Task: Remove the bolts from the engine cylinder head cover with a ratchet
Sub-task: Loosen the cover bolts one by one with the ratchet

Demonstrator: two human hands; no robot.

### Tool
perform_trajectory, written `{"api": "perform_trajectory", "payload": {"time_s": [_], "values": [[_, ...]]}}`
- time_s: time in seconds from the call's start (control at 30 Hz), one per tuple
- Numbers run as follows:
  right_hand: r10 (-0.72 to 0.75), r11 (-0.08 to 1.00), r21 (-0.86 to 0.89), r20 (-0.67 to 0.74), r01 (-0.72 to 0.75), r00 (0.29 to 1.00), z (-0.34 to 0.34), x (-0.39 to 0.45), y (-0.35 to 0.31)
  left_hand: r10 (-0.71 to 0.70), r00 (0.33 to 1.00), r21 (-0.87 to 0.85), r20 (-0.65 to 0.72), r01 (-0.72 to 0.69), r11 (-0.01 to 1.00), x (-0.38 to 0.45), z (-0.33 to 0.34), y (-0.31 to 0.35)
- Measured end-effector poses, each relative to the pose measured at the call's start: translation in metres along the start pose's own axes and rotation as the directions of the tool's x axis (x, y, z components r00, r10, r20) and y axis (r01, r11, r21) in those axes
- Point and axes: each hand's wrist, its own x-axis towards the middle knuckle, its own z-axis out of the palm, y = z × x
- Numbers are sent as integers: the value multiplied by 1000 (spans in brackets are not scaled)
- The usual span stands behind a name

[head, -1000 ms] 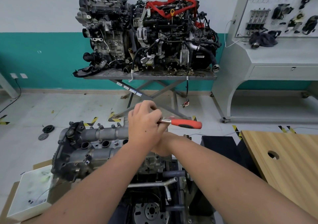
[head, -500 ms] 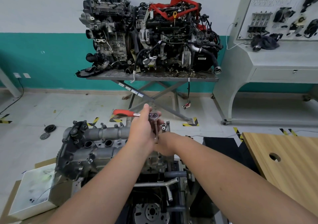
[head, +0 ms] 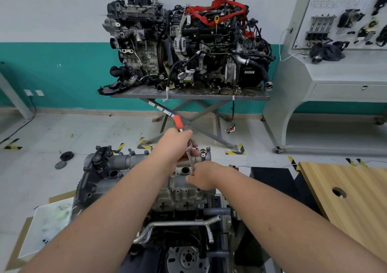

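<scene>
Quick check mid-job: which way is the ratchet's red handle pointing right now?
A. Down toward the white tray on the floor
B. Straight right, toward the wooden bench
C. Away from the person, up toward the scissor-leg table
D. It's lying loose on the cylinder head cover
C: the ratchet's red handle sticks out above the left hand, angled up and away toward the scissor-leg table.

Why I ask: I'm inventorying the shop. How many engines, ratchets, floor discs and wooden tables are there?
Engines: 3
Ratchet: 1
Floor discs: 2
Wooden table: 1
Total: 7
</scene>
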Motion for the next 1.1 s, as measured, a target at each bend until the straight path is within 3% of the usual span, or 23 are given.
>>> {"api": "perform_trajectory", "payload": {"time_s": [0.1, 0.13, 0.2, 0.27, 0.3, 0.33, 0.37, 0.4, 0.43, 0.47, 0.5, 0.53, 0.57, 0.6, 0.67, 0.7, 0.73, 0.8, 0.9, 1.03, 1.1], "values": [[-30, 998, -58, -12, 29, 999, 3, 2, -2, 144, 982, 379, 118, -179, 908, -4, -3, 10], [-26, 995, -93, -12, 25, 1000, 3, 0, -6, 200, 965, 548, 172, -262, 794, -6, -3, 13], [-48, 989, -144, -12, 46, 999, 5, 2, -1, 307, 907, 818, 290, -401, 413, -9, 0, 17], [-2, 1000, -12, -21, 2, 1000, 1, -4, 6, 425, 800, 877, 423, -479, 29, -10, 6, 12], [19, 996, 87, -69, -12, 997, -1, -3, 5, 491, 730, 861, 476, -501, -88, -12, 8, 6], [35, 994, 109, -113, -23, 993, -1, -5, 0, 565, 660, 846, 495, -515, -140, -13, 10, -1], [80, 994, 95, -244, -58, 966, 5, 4, -14, 652, 591, 838, 475, -529, -131, -14, 12, -10], [172, 982, 101, -119, -160, 978, 3, 0, -23, 744, 523, 832, 417, -549, -81, -15, 13, -19], [307, 920, 274, -66, -279, 949, -2, -14, -25, 816, 478, 817, 327, -577, 10, -14, 15, -29], [354, 913, 255, -110, -318, 929, 0, -17, -29, 838, 495, 778, 230, -611, 147, -13, 18, -36], [285, 917, 291, -4, -272, 958, 2, -18, -24, 819, 552, 690, 156, -654, 310, -12, 21, -43], [133, 978, 164, -20, -128, 991, 13, 8, -12, 786, 609, 540, 107, -699, 469, -10, 25, -49], [110, 994, 35, -107, -107, 988, -4, 3, -19, 755, 653, 368, 59, -717, 592, -10, 29, -53], [65, 995, 81, -17, -64, 998, -8, -7, -5, 719, 695, 222, -13, -699, 680, -10, 34, -55], [47, 999, -3, -33, -48, 998, -10, -9, 5, 511, 843, -117, -168, -532, 839, -11, 45, -52], [14, 996, -83, -33, -16, 999, -10, -9, 0, 329, 921, -330, -208, -382, 863, -11, 48, -49], [-20, 991, -132, -11, 19, 1000, -8, -10, -3, 167, 966, -510, -197, -247, 824, -8, 48, -45], [-76, 992, -99, -30, 73, 997, -2, -7, -3, 0, 988, -663, -153, -103, 742, 1, 40, -38], [-55, 998, 0, -56, 55, 997, 0, -1, 5, -49, 995, -535, -93, -8, 845, 12, 25, -26], [-8, 998, 54, -74, 12, 997, 4, 6, 11, -79, 993, -156, 83, 92, 983, 14, 10, -3], [-13, 1000, 17, -40, 14, 999, 4, 6, 11, -58, 985, 65, 160, 48, 997, 14, 6, 9]]}}
